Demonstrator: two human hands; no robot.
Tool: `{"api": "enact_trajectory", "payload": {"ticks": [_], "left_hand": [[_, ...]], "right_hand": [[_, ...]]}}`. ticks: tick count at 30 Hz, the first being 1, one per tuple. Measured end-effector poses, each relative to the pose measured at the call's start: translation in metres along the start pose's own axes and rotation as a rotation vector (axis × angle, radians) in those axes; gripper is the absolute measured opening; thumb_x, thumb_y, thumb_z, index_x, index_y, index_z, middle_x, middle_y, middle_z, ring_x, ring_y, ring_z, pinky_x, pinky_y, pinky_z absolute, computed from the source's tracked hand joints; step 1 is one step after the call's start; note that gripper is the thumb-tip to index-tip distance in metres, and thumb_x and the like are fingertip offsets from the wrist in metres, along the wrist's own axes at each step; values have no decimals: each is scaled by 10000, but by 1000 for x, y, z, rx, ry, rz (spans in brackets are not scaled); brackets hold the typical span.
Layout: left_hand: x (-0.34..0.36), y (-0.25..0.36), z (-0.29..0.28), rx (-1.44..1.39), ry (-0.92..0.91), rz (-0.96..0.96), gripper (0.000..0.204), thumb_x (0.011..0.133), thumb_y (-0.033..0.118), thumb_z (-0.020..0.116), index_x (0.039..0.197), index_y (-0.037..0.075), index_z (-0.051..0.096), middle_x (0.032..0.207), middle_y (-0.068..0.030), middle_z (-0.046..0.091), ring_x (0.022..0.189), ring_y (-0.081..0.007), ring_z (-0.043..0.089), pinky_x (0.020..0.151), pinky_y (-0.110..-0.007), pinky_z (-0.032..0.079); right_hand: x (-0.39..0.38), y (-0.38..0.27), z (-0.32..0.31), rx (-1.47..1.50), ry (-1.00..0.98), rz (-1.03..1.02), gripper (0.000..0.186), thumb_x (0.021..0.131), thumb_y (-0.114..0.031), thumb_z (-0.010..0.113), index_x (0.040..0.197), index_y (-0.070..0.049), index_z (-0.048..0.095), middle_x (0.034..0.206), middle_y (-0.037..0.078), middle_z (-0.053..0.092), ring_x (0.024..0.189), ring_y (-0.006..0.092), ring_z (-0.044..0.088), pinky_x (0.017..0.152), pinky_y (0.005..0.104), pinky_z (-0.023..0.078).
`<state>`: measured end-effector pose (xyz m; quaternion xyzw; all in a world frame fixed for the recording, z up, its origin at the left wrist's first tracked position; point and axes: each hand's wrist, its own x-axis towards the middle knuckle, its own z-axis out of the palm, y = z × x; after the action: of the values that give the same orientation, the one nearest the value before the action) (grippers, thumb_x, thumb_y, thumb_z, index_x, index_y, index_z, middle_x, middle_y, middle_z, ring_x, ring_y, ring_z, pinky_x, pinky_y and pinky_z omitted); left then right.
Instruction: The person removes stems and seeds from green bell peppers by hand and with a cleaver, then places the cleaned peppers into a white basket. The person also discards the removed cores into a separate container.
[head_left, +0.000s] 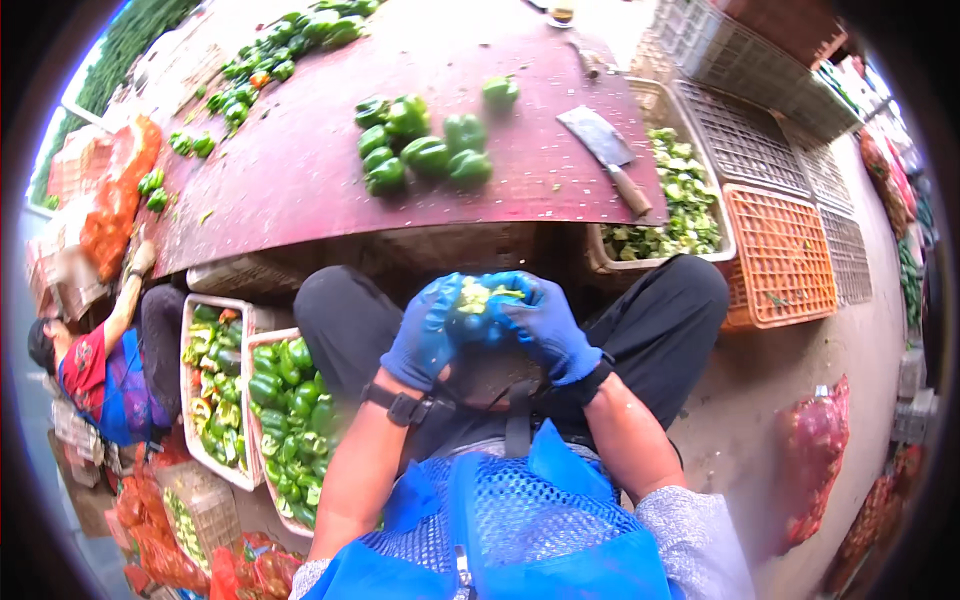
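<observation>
Both my hands wear blue gloves and meet above my lap, in front of the table edge. Between them is a pale yellow-green piece (pixel 475 293) that looks like a bell pepper core. My left hand (pixel 430 325) curls around its left side, and my right hand (pixel 548 328) pinches it from the right. The gloves hide its lower part. Beyond my hands, several whole green bell peppers (pixel 425 155) sit grouped on the dark red table (pixel 300 190). To their right lies a cleaver (pixel 598 140), its wooden handle pointing toward me.
Right of the table stands a crate (pixel 728 235) of pale green pepper scraps, beside an orange crate (pixel 780 255). At my left are crates of green peppers (pixel 290 420) and cut pieces (pixel 215 385). A person (pixel 105 370) sits far left. A red net sack (pixel 815 460) lies right.
</observation>
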<state>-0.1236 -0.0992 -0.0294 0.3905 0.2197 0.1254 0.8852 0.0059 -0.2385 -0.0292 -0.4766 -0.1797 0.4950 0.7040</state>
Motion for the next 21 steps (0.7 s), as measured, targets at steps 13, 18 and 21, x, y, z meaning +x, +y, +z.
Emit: {"api": "enact_trajectory", "payload": {"ticks": [13,18,21], "left_hand": [[40,29,37,534,143,-38,242,1027,260,606,1123,47,670,880,-45,693,675,-127,665,597,-273,568],[110,49,137,488,-232,85,521,1024,270,636,1442,7,470,1204,-130,634,996,-214,697,855,-339,595],[133,58,181,555,-200,175,818,969,251,704,1570,-36,230,1352,-191,578,1016,-195,670,804,-302,573]], "right_hand": [[-2,1,-36,-560,488,-142,266,838,-164,708,1073,-39,706,801,136,712,688,225,698,673,361,568],[-1,15,-47,-742,503,-127,304,854,-245,720,1086,-50,701,944,200,719,885,354,722,769,426,569],[-5,3,-42,-627,536,-191,227,924,-148,686,1118,-31,697,865,96,720,719,139,683,654,317,558]]}}
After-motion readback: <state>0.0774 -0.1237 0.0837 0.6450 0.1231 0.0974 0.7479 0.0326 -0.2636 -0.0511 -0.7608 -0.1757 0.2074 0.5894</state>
